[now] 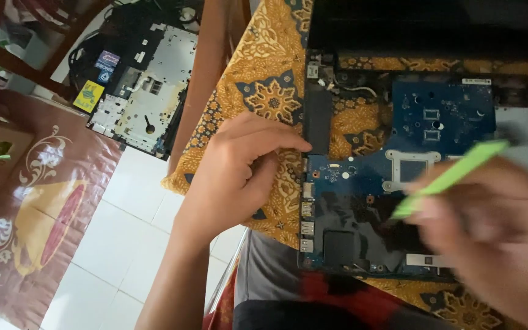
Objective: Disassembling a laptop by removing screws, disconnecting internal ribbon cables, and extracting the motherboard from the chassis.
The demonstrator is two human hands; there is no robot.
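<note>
A blue laptop circuit board sits inside a black laptop frame on a gold patterned cloth. My left hand rests on the cloth at the frame's left edge, fingertips touching the black edge piece, holding nothing. My right hand, blurred by motion, is over the right side of the board and grips a green plastic pry tool. The tool's tip points down-left over the board near the square chip socket.
A dismantled laptop casing with stickers and cables lies on the white tiled floor to the left. A maroon mat with a gold and white pattern covers the floor further left. A wooden table leg stands beside the cloth.
</note>
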